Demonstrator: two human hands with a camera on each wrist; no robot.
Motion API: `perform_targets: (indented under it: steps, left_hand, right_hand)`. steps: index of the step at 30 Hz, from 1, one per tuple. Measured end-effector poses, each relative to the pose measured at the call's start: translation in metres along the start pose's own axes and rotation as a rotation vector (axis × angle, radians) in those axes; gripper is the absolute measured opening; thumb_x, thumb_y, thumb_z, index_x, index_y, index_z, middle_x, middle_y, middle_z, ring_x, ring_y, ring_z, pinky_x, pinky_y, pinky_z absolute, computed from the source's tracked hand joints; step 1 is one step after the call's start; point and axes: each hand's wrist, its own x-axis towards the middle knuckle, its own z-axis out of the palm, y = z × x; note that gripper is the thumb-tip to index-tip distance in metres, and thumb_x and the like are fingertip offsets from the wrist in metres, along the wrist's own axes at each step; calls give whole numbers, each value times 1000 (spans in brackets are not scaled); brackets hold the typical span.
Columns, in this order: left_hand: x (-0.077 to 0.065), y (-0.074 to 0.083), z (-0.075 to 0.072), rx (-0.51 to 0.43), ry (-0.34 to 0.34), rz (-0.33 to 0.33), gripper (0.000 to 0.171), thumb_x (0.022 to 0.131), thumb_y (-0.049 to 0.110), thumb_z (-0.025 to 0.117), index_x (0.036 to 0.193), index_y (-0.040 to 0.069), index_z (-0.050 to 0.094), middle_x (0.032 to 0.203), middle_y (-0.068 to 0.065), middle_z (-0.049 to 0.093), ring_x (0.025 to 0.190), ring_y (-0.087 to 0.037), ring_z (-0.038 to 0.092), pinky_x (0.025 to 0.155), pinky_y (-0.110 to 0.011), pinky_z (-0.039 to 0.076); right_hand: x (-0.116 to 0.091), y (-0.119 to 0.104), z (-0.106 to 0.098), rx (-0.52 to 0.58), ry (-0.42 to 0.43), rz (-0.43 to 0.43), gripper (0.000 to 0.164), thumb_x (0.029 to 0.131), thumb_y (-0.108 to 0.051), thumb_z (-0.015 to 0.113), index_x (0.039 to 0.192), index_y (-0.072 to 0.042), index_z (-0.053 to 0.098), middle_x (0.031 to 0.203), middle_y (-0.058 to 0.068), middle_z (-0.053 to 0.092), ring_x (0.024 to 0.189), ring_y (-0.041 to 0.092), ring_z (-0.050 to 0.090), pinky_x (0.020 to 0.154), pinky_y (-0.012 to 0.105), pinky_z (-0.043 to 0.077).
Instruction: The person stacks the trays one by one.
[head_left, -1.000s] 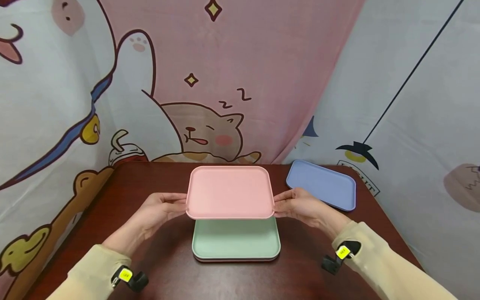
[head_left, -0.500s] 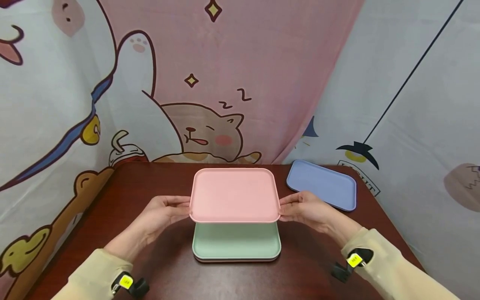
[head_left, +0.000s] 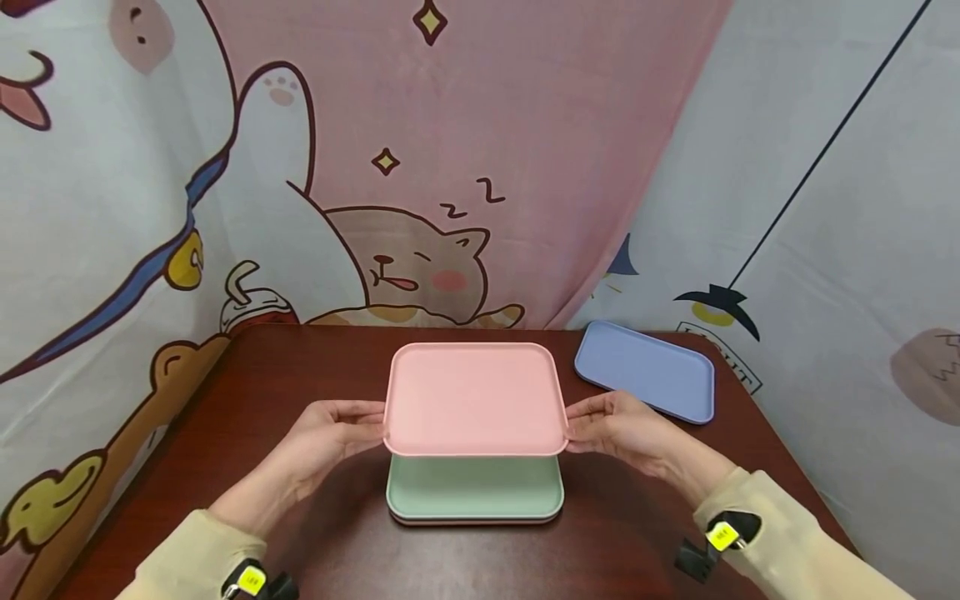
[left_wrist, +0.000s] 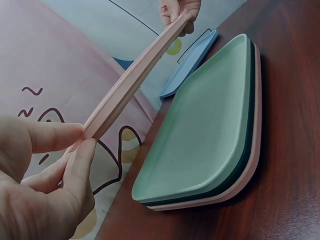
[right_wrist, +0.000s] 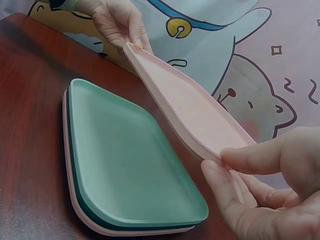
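A pink rectangular tray (head_left: 477, 400) hangs in the air, face visible in the head view, above and behind a stack on the table. My left hand (head_left: 333, 442) pinches its left edge between thumb and fingers; my right hand (head_left: 630, 433) pinches the right edge the same way. In the left wrist view the raised pink tray (left_wrist: 135, 80) is seen edge-on, apart from the stack. A light green tray (right_wrist: 132, 155) tops that stack. Beneath it show the rims of a dark green tray (left_wrist: 210, 191) and another pink tray (left_wrist: 250, 175).
At the table's back right corner lies a blue tray (head_left: 645, 371), turned at an angle. The dark reddish-brown table (head_left: 300, 358) extends around the stack. A cartoon-printed cloth (head_left: 540, 167) hangs right behind the table.
Both hands have carried the pink tray toward me and slightly to the right, so it now overlaps more of the light green tray in the head view. The stack and blue tray stay put.
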Motion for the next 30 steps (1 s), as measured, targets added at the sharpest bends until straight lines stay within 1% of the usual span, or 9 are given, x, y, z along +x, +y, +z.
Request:
perform_targets:
  steps: [4, 10, 17, 24, 26, 30]
  left_hand:
    - [-3, -3, 0, -10, -2, 1, 45, 96, -3, 72, 136, -19, 58, 115, -20, 72, 101, -23, 73, 94, -36, 61]
    - [-6, -8, 1, -36, -31, 11, 46, 96, -5, 71, 136, -22, 56, 113, -20, 72, 100, -22, 73, 93, -36, 61]
    - [-10, -15, 1, -39, -58, 20, 46, 96, -5, 71, 136, -23, 54, 112, -20, 72, 99, -21, 73, 93, -35, 61]
    - [-12, -21, 2, -46, -66, 17, 48, 95, -6, 71, 137, -23, 53, 112, -19, 72, 99, -20, 73, 92, -35, 62]
    - [-13, -22, 3, -44, -74, 18, 48, 96, -6, 70, 137, -24, 52, 113, -19, 72, 100, -20, 73, 93, -35, 61]
    - [-14, -24, 4, -47, -66, 5, 48, 96, -6, 70, 137, -24, 52, 113, -19, 72, 100, -20, 73, 93, -35, 62]
  right_hand:
    - [-2, 3, 1, 14, -5, 2, 38, 98, 7, 66, 130, 23, 54, 106, 18, 75, 98, 23, 75, 93, 37, 62]
    - [-7, 7, 4, 30, 2, 4, 37, 98, 7, 66, 129, 23, 54, 104, 18, 75, 97, 23, 75, 92, 38, 62]
    - [-11, 12, 5, 42, 3, 8, 36, 96, 9, 68, 127, 22, 55, 103, 19, 75, 95, 23, 75, 90, 37, 63]
    - [-14, 16, 5, 57, -28, -5, 38, 97, 8, 66, 129, 23, 52, 104, 19, 75, 97, 23, 74, 91, 38, 63]
    - [-15, 18, 5, 61, -29, -9, 38, 96, 9, 66, 129, 24, 52, 104, 19, 75, 97, 23, 74, 91, 38, 63]
    - [-17, 21, 4, 68, -28, -11, 36, 96, 10, 67, 127, 23, 54, 103, 19, 75, 97, 22, 74, 90, 38, 63]
